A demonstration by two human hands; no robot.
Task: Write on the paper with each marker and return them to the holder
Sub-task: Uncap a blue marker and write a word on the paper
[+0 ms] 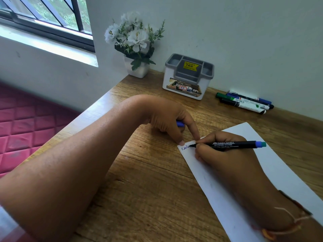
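Observation:
A white sheet of paper (272,165) lies slanted on the wooden desk. My right hand (225,154) grips a black marker with a blue end (232,144), its tip touching the paper's top left corner, where blue writing shows. My left hand (169,119) presses that corner down with thumb and forefinger, and its curled fingers hold a blue cap (180,123). The grey and white holder (187,76) stands at the back by the wall with nothing in it. Three more markers (244,102) lie side by side to the right of the holder.
A white pot of white flowers (135,46) stands in the desk's back left corner. The desk's left edge (87,116) drops to a red quilted mattress (26,123). A window sits up left.

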